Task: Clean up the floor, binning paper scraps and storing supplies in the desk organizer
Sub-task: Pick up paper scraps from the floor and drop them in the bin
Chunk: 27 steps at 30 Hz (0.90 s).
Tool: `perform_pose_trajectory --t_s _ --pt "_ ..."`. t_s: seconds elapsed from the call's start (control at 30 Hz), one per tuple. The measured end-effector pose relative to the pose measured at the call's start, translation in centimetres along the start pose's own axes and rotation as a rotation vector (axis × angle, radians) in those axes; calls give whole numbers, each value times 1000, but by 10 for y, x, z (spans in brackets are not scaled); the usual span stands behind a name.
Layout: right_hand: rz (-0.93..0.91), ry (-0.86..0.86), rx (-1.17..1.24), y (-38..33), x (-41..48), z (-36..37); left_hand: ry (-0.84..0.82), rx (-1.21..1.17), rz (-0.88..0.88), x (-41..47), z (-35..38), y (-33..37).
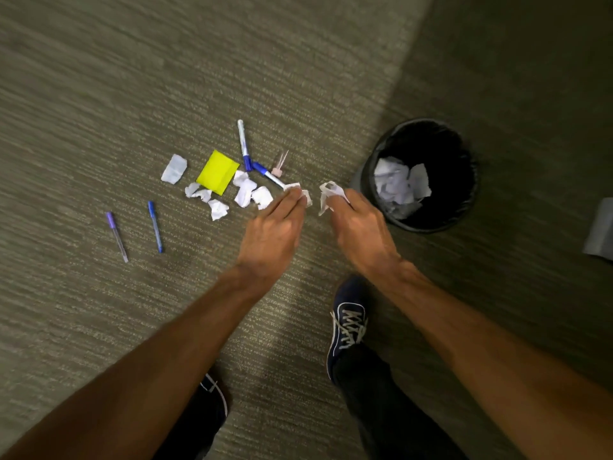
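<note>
My left hand (272,232) reaches down to the carpet, its fingertips closed on a small white paper scrap (306,196). My right hand (360,227) grips a crumpled white paper scrap (328,194) just left of the black bin (464,194). Several more white scraps (247,192) lie on the floor around a yellow sticky-note pad (217,172). Two blue-capped markers (243,144) (267,174) lie beyond them. A purple pen (116,236) and a blue pen (155,226) lie further left.
The bin holds several crumpled papers (399,185). A small pinkish clear item (280,164) lies by the markers. My dark shoes (346,322) stand on the carpet below the hands. A grey object (600,230) shows at the right edge.
</note>
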State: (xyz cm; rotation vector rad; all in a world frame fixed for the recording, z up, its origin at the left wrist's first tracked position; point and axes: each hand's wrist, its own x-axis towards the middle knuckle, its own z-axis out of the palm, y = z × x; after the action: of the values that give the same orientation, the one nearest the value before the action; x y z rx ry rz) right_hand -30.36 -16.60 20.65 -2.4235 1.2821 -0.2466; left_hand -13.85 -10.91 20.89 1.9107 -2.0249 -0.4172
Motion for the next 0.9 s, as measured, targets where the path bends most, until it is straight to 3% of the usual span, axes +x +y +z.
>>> perform_pose_trajectory --t_s 0.13,0.3,0.63,0.77,0.9 --pt "80 113 18 18 -3 -49 17 -32 70 37 -13 47" --pt "180 227 7 48 -12 -83 -86 -46 144 75 -5 89" --pt "400 -60 19 124 -24 -75 -463 49 262 130 53 121" --pt "388 -71 164 144 -16 -56 -509 76 272 146 78 120" --pt "475 -149 24 166 -8 -34 -563 159 239 156 102 119"
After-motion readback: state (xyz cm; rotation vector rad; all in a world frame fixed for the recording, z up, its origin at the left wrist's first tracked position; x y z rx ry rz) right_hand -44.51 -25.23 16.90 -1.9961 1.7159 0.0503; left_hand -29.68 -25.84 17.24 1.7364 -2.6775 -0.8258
